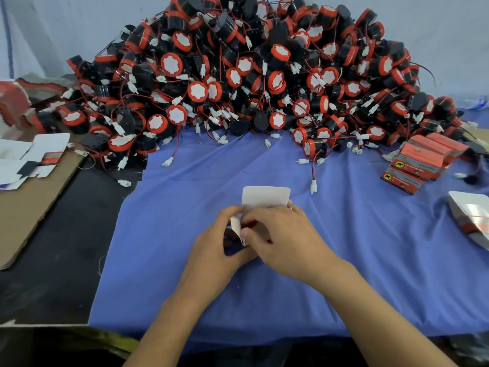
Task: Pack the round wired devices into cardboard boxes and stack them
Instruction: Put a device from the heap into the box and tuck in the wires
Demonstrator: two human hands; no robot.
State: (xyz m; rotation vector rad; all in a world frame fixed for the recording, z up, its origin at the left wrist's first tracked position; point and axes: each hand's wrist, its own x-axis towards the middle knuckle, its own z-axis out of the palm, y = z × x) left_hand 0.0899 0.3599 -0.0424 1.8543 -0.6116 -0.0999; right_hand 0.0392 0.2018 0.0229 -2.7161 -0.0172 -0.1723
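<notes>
Our left hand (217, 242) and right hand (280, 234) meet over the blue cloth (370, 260), fingers curled round a small cardboard box (264, 197) and pinching its white flaps, the top flap standing open. Beyond, at right, closed orange boxes (420, 160) lie stacked. Farthest back, the round wired devices (238, 70) rise in a heap.

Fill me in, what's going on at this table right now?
A person grips a small cardboard box with the left hand and right hand over the blue cloth. The box's white flap stands open. The pile of round wired devices lies behind it, and closed orange boxes are stacked at the right. Flat box blanks lie at the left.
</notes>
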